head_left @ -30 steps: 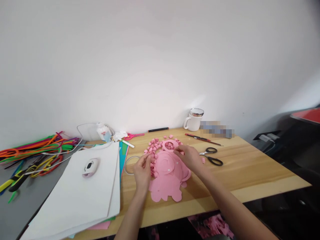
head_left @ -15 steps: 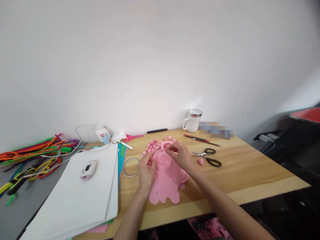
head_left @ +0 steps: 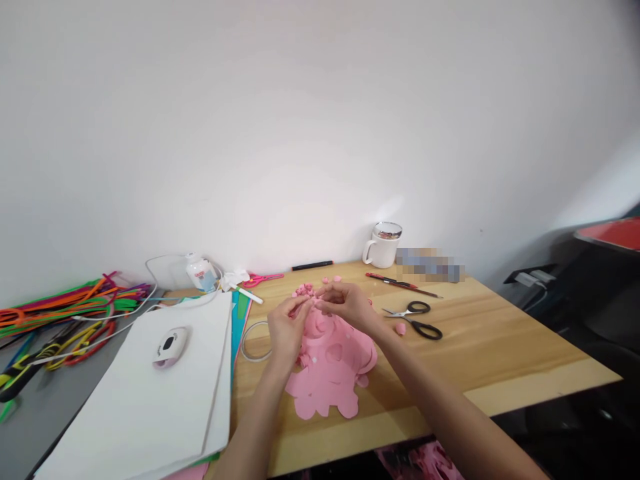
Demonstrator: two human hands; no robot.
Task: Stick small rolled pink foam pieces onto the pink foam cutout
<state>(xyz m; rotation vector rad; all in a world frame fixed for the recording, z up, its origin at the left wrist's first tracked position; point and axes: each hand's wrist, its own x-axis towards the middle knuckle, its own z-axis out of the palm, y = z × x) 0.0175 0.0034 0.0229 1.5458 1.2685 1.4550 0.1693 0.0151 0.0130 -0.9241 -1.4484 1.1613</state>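
Observation:
Pink cut paper pieces (head_left: 330, 373) lie in a layered pile near the table's front edge. Over the pile's far end, my left hand (head_left: 287, 327) and my right hand (head_left: 346, 305) meet at the fingertips. Both hands are closed in a pinch on pink paper; its exact shape is too small to make out. Just beyond the fingers sit several small pink paper rolls (head_left: 304, 290), partly hidden by the hands. One more pink piece (head_left: 401, 329) rests beside black-handled scissors (head_left: 415, 320) to the right.
White sheets (head_left: 145, 393) with a small white device (head_left: 171, 347) lie at left, near coloured pipe cleaners (head_left: 65, 303). A tape ring (head_left: 243, 343) is by my left hand. Toward the wall stand a white bottle (head_left: 201, 273) and a mug (head_left: 384, 247); pens (head_left: 395, 281) lie nearby.
My hands have come together at the fingertips, with my right hand moving left. The pink paper beneath them has shifted and turned slightly. The view has moved a little.

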